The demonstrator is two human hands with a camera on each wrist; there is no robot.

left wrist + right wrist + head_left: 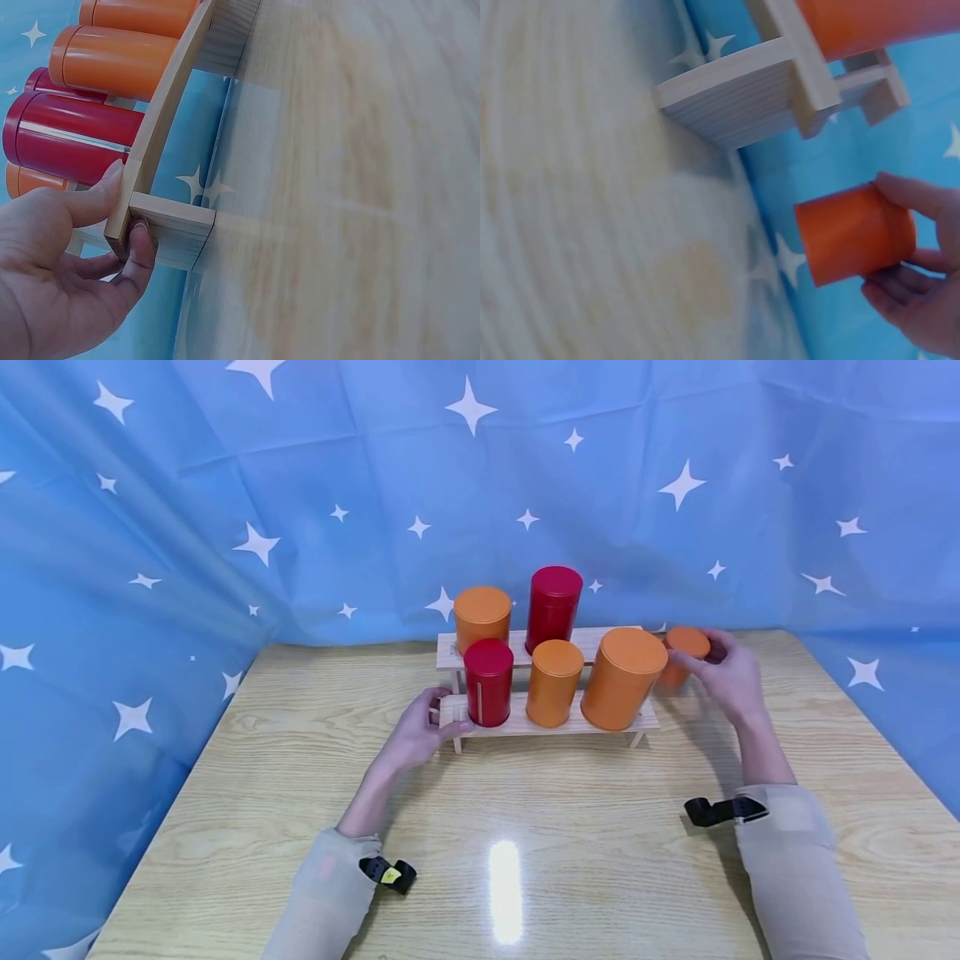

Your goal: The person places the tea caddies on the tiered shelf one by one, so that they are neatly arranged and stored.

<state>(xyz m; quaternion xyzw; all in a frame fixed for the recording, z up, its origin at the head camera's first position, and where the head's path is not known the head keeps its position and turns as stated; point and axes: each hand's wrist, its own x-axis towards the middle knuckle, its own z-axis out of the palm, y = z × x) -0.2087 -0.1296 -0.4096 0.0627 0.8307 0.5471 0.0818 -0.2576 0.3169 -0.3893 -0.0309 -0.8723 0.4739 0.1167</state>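
A two-step wooden rack (517,703) bears several lidded canisters. With thumb on top and fingers beneath, my left hand (417,732) grips the left end of its lower step (166,112). On that step stand a red canister (489,685) nearest the hand, a slim orange canister (554,685) and a wide orange canister (624,681). The upper step carries another orange canister (482,617) and a tall red canister (553,610). My right hand (726,681) holds a small orange canister (851,234) by its lid end, just right of the rack and apart from it.
The rack stands toward the back of a wood-grain table (570,835). Behind and to the sides hangs a blue cloth (360,468) with white stars. A bright light reflection lies on the tabletop near the front.
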